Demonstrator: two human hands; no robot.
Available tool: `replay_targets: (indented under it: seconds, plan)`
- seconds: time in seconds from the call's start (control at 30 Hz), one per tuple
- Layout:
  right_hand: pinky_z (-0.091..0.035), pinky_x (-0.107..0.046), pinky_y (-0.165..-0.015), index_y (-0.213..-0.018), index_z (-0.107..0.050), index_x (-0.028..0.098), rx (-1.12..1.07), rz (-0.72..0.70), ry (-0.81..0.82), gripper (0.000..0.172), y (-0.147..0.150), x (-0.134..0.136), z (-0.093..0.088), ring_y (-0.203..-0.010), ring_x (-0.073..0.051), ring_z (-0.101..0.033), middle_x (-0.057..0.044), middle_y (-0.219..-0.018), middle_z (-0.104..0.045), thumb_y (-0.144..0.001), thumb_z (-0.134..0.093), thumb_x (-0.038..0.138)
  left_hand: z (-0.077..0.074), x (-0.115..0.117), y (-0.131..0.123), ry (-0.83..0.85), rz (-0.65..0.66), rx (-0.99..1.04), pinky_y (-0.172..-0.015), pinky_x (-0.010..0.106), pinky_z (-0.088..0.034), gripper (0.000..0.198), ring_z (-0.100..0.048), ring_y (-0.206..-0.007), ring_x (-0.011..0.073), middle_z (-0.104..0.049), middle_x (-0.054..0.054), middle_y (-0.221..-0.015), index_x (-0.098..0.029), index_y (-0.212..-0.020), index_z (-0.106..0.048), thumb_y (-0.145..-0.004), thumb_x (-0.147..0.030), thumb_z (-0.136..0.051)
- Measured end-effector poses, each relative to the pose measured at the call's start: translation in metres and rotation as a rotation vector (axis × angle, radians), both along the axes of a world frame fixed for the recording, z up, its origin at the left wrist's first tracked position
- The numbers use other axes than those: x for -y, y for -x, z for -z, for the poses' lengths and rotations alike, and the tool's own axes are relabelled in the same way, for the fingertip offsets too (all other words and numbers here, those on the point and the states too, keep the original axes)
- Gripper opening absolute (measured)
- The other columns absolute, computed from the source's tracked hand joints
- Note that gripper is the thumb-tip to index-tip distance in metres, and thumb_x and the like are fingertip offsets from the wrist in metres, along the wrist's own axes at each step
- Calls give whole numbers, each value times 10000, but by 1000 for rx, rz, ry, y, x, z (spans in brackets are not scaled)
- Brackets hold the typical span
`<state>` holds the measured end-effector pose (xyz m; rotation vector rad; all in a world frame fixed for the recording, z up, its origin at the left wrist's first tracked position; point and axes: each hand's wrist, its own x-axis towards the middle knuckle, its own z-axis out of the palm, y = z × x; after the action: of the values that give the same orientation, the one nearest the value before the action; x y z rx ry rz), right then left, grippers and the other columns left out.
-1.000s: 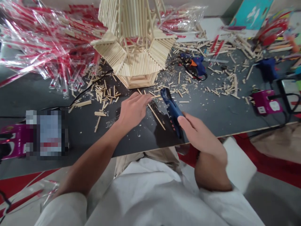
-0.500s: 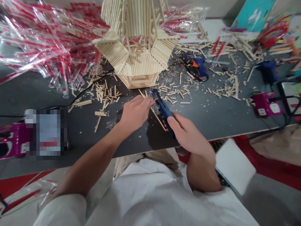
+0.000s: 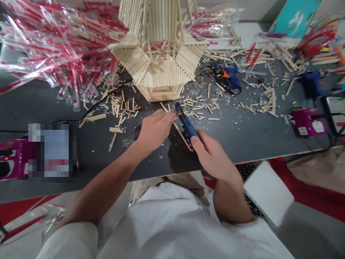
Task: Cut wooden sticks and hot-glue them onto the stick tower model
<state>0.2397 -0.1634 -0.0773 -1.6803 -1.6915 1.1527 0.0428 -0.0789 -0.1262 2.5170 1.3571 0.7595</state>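
My right hand [image 3: 212, 153] is wrapped around the handle of a blue hand cutter [image 3: 187, 122], which points away from me over the table. My left hand [image 3: 156, 131] is closed in a pinch at the cutter's head, holding a short piece of thin wooden stick [image 3: 178, 114] against it. A longer wooden stick [image 3: 183, 136] lies slantwise below the cutter, partly covered by my hands. Just beyond stands a lantern-like structure built of wooden sticks [image 3: 167, 73], which neither hand touches.
Short cut stick pieces [image 3: 122, 106] litter the dark table [image 3: 242, 140]. Plastic-wrapped stick bundles [image 3: 61, 54] pile up at left. A blue glue gun [image 3: 229, 77] lies right of the structure, another [image 3: 309, 84] farther right. Purple power boxes [image 3: 309, 122] and cables sit at both sides.
My right hand has closed in on the cutter's handle, whose lower end shows less than before. My left hand keeps its pinch at the cutter's head. The view has shifted slightly.
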Motion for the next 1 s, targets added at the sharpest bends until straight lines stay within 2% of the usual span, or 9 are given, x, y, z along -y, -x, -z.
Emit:
replay_targets:
  seconds: [0.27,0.5,0.63,0.8,1.0]
  plan:
    - [-374,-356,-775,-933,-542,227,34,-7,-19,309,2,0,0,-835,-219,-552,-48,-907,-630,-1069,-386,458,1,-1,1,-16,-4,-12,-643,289,-412,387,-646,-799,188,-725,72,-814,-172,-983,-711,-1088,-361,-389]
    - [-380,-346,-787,-978,-577,208,29,0,-15,307,4,1,-2,-916,-226,-583,-73,-1010,-667,-1066,-390,435,-1,-1,0,-41,-2,-29,-636,293,-397,365,-655,-803,192,-733,72,-811,-157,-963,-711,-1082,-341,-419]
    - [-385,-341,-792,-1045,-604,201,45,8,-29,313,4,1,2,-907,-221,-585,-63,-983,-666,-1071,-388,426,0,0,-1,-31,-15,-59,-630,285,-391,364,-656,-809,189,-730,70,-808,-162,-968,-713,-1083,-340,-417]
    - [-400,-348,-825,-1182,-626,192,59,11,-51,333,5,1,4,-1011,-244,-603,-88,-1085,-683,-1071,-395,405,2,-1,0,-3,-11,-58,-655,288,-413,364,-653,-830,190,-729,69,-839,-171,-981,-710,-1086,-343,-407]
    - [-428,-355,-870,-1246,-634,181,91,40,-65,362,7,3,7,-1065,-258,-624,-103,-1155,-699,-1057,-412,396,2,-1,1,22,-9,-48,-678,303,-424,365,-643,-840,192,-715,61,-841,-180,-984,-705,-1089,-338,-393]
